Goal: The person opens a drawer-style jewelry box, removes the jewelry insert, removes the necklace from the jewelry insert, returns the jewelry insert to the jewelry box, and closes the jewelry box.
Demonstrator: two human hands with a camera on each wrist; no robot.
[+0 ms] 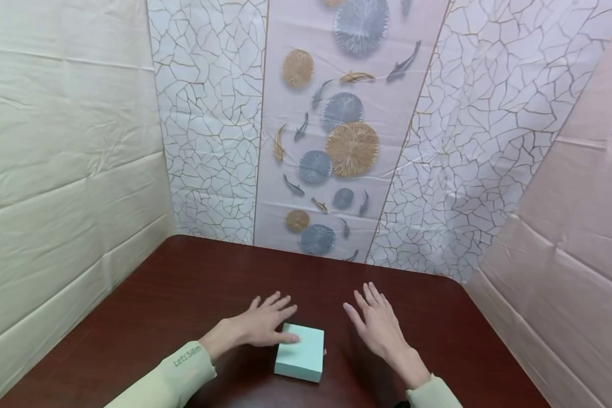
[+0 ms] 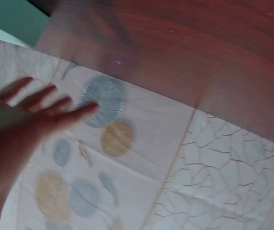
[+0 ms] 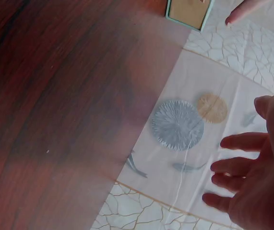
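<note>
A pale green box (image 1: 302, 360) sits on the near middle of the dark red table (image 1: 214, 272). The left hand (image 1: 262, 325) spreads its fingers wide at the box's far left corner, its thumb over the top; whether the thumb touches the lid or hovers cannot be told. It grips nothing. The right hand (image 1: 379, 326) is well apart, to the right of the box, fingers extended, thumb held away from them, holding nothing. In the right wrist view, the box's side toward that hand shows a brown face inside a green rim. Pale sleeves (image 1: 183, 368) cover both forearms. A patterned cloth (image 1: 209, 124) with fish and round shapes hangs along the far edge; plain cream cloth (image 1: 56, 153) hangs left.
</note>
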